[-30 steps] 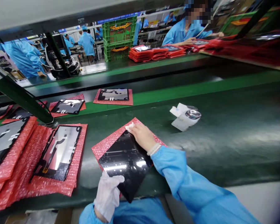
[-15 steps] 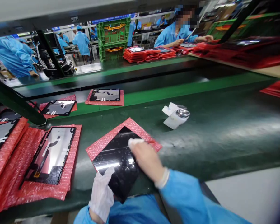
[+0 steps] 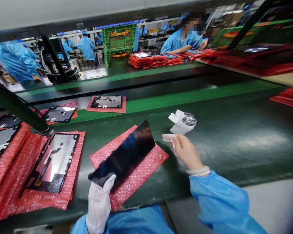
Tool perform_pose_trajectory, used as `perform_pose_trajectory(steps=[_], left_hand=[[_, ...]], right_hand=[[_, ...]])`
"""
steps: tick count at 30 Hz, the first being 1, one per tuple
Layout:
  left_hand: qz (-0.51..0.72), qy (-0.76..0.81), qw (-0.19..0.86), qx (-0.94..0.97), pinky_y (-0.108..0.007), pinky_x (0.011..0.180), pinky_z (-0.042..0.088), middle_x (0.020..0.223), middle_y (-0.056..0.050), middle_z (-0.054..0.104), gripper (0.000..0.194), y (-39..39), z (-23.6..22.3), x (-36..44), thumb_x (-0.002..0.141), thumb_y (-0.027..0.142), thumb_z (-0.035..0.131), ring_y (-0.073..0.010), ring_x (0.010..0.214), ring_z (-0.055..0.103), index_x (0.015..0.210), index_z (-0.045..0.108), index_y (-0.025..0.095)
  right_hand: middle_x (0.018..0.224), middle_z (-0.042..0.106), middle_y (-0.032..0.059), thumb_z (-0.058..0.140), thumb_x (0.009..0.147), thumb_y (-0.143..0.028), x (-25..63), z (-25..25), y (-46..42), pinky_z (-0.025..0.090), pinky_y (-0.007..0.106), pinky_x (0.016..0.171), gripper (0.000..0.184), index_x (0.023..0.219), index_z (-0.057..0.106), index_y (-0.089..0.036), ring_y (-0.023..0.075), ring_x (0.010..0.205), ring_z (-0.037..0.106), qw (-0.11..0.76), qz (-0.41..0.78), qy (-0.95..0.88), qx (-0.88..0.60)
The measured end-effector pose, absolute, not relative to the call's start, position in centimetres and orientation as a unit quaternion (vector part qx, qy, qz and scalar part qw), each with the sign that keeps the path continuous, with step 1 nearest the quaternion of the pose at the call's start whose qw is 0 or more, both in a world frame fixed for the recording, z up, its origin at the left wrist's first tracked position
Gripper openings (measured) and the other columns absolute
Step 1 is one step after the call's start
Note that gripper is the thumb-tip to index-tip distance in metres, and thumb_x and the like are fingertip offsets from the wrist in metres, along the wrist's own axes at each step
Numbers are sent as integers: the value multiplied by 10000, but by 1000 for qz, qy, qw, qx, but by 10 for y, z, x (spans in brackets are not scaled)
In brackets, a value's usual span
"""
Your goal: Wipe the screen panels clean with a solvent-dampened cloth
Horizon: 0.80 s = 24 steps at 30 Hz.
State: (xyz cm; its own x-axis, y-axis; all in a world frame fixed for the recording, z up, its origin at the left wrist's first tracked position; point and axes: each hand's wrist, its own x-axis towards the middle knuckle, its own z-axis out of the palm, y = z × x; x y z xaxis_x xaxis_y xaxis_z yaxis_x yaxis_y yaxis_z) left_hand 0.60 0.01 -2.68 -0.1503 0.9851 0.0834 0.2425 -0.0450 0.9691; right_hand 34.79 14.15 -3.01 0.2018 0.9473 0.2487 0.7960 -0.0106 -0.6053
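Observation:
My left hand [image 3: 100, 198], in a white glove, grips the near left corner of a black glass screen panel [image 3: 127, 156]. The panel is tilted up on edge above a red bubble-wrap bag [image 3: 139, 182] on the green bench. Bare but for a pale band at the wrist, my right hand [image 3: 185, 149] pinches a white wipe [image 3: 168, 137], apart from the panel on its right. Just beyond the wipe stand white dispenser bottles with a shiny metal top [image 3: 189, 121], white paper about them.
At left, another screen panel [image 3: 56, 159] lies on stacked red bubble-wrap bags [image 3: 21, 182]. Two more panels on bags lie farther back, one near a green post [image 3: 19, 104]. Across the bench, a co-worker [image 3: 178, 40] handles a panel beside red stacks and green crates [image 3: 118, 42].
My left hand has tilted the panel up off the bag, where it lay flatter before. My right hand, with the wipe, has moved off the panel to the right.

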Motion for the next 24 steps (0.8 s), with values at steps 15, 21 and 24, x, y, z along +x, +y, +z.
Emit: perform_pose_trajectory(steps=[15,21,24], left_hand=[[138,623,-53,768,-439,1113,358,1484,-43,376,805,14,-54,-2,778,-107,312,-289,1390,268,1473,129,258],[362,627,42,689,-357,1112,379,1336,28,564,682,28,-76,-10,843,39,432,-219,1311,429,1428,292,359],[423,608,180,648,-300,1074,422,1202,48,661,501,33,-72,-25,872,119,439,-190,1227,527,1306,523,355]], right_hand=[[618,618,57,613,773,-377,273,4,188,406,266,567,252,648,616,-159,172,580,567,142,288,-701,-637],[610,610,-18,569,789,-350,262,49,230,371,182,495,256,705,660,-126,92,552,520,204,338,-742,-542],[599,616,-14,654,710,-310,276,91,300,387,188,509,204,680,682,-110,95,549,515,219,318,-743,-547]])
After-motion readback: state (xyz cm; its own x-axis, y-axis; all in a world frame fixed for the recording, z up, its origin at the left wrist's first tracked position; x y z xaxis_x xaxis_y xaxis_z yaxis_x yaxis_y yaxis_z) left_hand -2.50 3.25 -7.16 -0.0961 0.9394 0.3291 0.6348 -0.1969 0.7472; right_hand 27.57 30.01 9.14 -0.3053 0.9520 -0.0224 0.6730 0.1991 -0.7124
